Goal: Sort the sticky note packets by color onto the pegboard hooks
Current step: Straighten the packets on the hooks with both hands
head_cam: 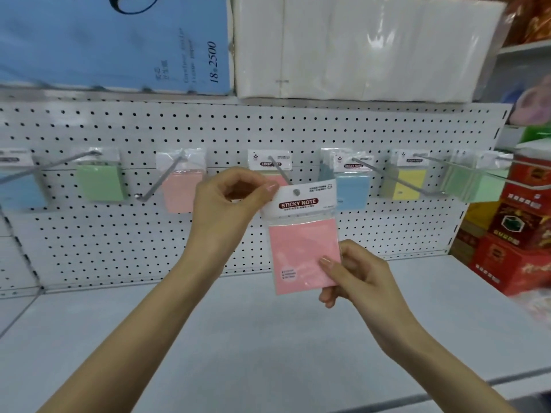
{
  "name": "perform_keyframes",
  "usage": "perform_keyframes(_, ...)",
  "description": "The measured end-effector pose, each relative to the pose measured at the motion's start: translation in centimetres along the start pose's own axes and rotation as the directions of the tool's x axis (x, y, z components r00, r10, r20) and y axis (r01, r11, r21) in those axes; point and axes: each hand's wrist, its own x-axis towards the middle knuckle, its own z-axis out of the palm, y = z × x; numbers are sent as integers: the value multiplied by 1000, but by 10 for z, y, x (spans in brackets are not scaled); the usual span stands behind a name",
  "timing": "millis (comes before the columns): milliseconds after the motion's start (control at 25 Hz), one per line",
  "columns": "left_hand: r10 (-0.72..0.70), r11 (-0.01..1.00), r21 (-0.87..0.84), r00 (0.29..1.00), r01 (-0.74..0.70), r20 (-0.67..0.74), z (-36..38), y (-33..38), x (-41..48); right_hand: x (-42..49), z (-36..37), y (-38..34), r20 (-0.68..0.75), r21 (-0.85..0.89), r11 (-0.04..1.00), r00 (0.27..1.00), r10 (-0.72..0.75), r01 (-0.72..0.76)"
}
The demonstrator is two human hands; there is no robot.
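A pink sticky note packet [302, 242] with a white "STICKY NOTE" header hangs at the tip of a pegboard hook [280, 171], the hook end showing through its hole. My left hand [229, 204] pinches the header's upper left corner. My right hand [354, 275] pinches the packet's lower right corner. Another pink packet [268, 162] hangs at the back of the same hook. Further hooks on the pegboard [238, 129] carry a pink packet [182, 186], green packet [100, 180], blue packets [348, 186], yellow packets [410, 180] and green packets [477, 183].
A grey shelf [238, 338] runs below the pegboard. Red boxes [518, 234] are stacked at the right. Above, a blue paper pack [113, 40] and white tissue packs [366, 46] sit on the upper shelf. A blue packet [18, 189] hangs at far left.
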Motion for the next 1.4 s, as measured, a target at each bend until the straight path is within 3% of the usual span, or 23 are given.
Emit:
perform_keyframes(760, 84, 996, -3, 992, -84, 93, 9, -9, 12, -6, 6, 10, -123, 44, 999, 992, 9, -3)
perform_keyframes(1000, 134, 969, 198, 988, -146, 72, 9, -45, 46, 35, 12, 30, -228, 72, 988, 962, 153, -140)
perform_keyframes(1120, 289, 853, 425, 953, -302, 96, 2, -69, 73, 74, 17, 44, -259, 72, 980, 946, 198, -185)
perform_keyframes(1240, 490, 587, 620, 839, -520, 239, -8, -88, 93, 119, 20, 57, -273, 90, 972, 933, 235, -218)
perform_keyframes(1320, 502, 411, 706, 790, -576, 353, -17, -101, 102, 148, 22, 65, -286, 85, 968, 924, 252, -238)
perform_keyframes(1400, 385, 294, 764, 803, -574, 454, -22, -113, 109, 169, 24, 73, -293, 86, 964, 919, 265, -251)
